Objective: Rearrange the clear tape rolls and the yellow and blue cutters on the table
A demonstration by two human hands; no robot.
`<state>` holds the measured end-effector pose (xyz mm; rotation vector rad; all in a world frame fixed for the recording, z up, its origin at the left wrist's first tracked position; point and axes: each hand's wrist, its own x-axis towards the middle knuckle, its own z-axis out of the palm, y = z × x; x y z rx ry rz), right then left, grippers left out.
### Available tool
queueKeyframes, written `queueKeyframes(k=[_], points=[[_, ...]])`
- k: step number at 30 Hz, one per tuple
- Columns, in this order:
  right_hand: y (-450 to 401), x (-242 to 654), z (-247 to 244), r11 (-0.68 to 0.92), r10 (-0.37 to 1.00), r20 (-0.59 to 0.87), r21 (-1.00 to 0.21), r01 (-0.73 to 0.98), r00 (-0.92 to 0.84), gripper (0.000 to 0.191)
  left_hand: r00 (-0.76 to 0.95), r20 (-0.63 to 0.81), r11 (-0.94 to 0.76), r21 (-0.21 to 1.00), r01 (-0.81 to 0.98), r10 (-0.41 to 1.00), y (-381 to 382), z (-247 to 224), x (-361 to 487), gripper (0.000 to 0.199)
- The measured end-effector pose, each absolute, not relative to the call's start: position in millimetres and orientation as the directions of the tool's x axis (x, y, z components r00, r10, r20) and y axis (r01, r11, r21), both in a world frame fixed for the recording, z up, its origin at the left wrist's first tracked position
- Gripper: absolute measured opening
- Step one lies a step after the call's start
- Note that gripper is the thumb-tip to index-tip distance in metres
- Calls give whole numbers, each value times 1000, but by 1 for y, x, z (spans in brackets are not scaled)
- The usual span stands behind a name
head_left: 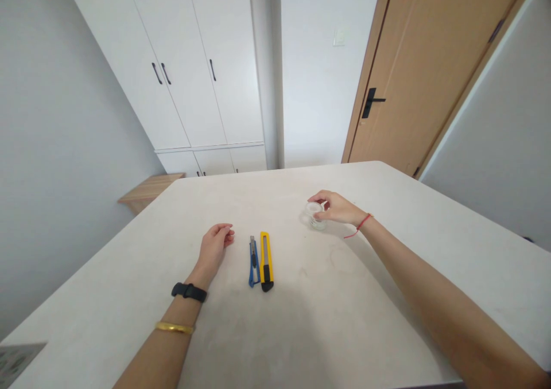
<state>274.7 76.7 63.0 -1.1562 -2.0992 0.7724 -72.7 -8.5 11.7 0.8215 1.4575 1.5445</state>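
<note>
Where my left grip (215, 246) lies half-curled and empty on the white table (129, 314), a blue box cutter (253, 261) and a yellow box cutter (266, 261) sit side by side just to its right. Next entry: my right grip (338, 208), curved against a small clear round plastic container (314, 216) on the table, well apart from the cutters; closed on it or not, I cannot tell. Worn: black wristband (188, 292) and gold bangle (174, 327) on the left arm, red string bracelet (360, 225) on the right wrist

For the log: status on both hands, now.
Left hand empty, beside blue utility knife and yellow utility knife. Right hand on small clear round container, grip unclear.
</note>
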Motion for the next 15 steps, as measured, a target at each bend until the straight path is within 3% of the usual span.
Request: queueKeyframes(k=[6, 15], points=[[84, 298, 29, 361, 914, 161, -739, 568, -372, 39, -435, -79, 32, 993, -116, 897, -9, 11, -73, 26], [83, 295, 29, 392, 900, 166, -713, 582, -403, 39, -431, -80, 35, 993, -111, 899, -7, 7, -76, 27]])
